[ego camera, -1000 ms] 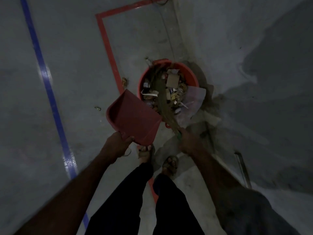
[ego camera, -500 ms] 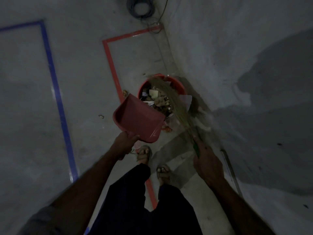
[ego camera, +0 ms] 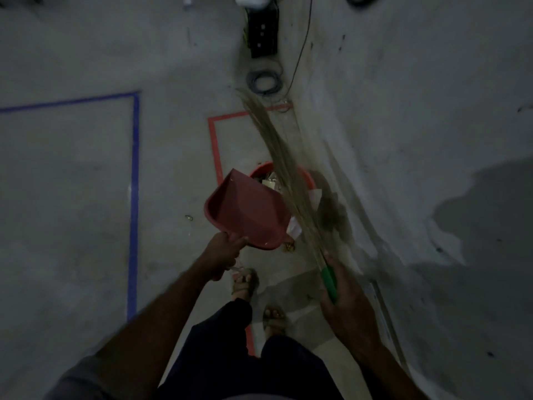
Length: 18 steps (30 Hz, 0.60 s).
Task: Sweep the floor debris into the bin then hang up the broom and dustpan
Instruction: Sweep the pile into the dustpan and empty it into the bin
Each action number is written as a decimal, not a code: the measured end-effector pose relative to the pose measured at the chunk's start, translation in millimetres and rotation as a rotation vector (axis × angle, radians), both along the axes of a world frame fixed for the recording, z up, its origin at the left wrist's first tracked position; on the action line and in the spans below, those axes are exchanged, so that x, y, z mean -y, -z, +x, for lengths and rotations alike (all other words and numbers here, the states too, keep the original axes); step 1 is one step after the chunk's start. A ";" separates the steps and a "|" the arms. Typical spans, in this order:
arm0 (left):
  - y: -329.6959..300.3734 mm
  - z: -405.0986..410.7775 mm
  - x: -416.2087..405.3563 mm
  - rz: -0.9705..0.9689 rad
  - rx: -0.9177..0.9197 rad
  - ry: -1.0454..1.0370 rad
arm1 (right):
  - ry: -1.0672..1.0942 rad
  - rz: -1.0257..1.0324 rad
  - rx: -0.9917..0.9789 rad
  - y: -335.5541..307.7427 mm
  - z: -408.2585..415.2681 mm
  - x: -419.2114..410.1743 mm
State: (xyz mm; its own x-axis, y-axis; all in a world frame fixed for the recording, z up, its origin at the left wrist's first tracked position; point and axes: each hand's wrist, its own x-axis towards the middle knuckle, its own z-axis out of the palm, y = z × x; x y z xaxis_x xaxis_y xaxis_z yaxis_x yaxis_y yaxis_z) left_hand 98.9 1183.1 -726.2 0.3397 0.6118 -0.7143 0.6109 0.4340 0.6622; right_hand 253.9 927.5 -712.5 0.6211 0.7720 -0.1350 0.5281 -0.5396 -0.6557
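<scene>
Head view: I take the red bin (ego camera: 305, 176) by the wall as my landmark. My left hand (ego camera: 223, 252) has its grip curled around the handle of the red dustpan (ego camera: 245, 213), which I hold in the air just in front of the bin, its pan looking bare and partly covering the bin's near rim. My right hand (ego camera: 341, 295) has its grip clamped on the green handle of the broom (ego camera: 284, 166), whose long straw bristles slant up and across the bin's right side, the tips reaching well beyond it toward the coiled cable (ego camera: 264, 82) on the floor. The bin shows paper scraps inside, and a few bits of debris (ego camera: 290, 246) lie on the floor just before it, under the dustpan's edge; another small piece (ego camera: 189, 217) sits to the bin's left.

I judge the dumping done and hanging next. The risks: those stray bits get left behind if I walk off now; the swinging bristles could snag the cable beyond the bin, or brush the rim and flick scraps out; the light is dim, so I could miss smaller pieces
</scene>
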 end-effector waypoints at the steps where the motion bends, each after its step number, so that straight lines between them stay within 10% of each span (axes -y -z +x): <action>1: -5.4 -4.9 5.4 0.010 0.005 -0.019 | -0.024 0.000 -0.008 -3.6 -4.0 2.6; 18: -88.4 -259.6 30.9 0.200 0.190 -0.646 | -0.750 0.150 0.163 -66.5 -145.1 -101.6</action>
